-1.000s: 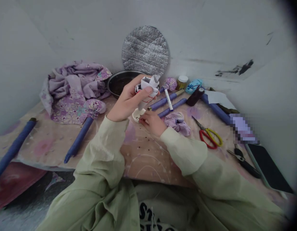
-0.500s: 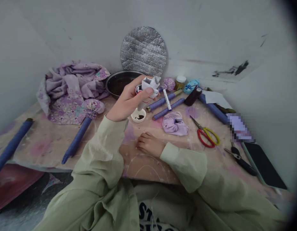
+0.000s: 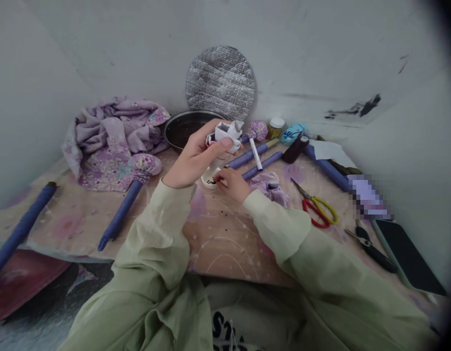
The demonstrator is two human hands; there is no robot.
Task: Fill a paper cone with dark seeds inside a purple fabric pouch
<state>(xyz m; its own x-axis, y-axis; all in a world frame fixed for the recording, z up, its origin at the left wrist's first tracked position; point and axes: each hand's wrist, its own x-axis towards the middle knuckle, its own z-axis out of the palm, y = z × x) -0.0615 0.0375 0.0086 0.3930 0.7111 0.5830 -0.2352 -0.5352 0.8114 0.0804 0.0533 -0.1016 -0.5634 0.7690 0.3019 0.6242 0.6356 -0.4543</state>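
Note:
My left hand (image 3: 196, 156) is wrapped round a crumpled white bundle (image 3: 228, 136) with red marks, held above the table. Just below it sits a small white dish (image 3: 208, 181) with dark bits inside. My right hand (image 3: 233, 183) is at the dish's right edge, its fingers pinched together; what they hold, if anything, is too small to tell. A few dark specks lie on the cloth in front of the dish. Behind my right wrist is a lilac fabric piece (image 3: 271, 186), partly hidden by it.
Lilac floral cloth (image 3: 116, 146) and a dark pan (image 3: 181, 127) stand at the back left. Purple-wrapped sticks (image 3: 125, 207) lie about. On the right are a marker (image 3: 255, 154), a dark bottle (image 3: 295, 149), scissors (image 3: 316, 207), pliers (image 3: 371, 248) and a phone (image 3: 408, 256).
My right hand has moved up and forward from the table to the white dish, and its fingers are now pinched. Dark specks now show on the cloth. My left hand still holds the bundle.

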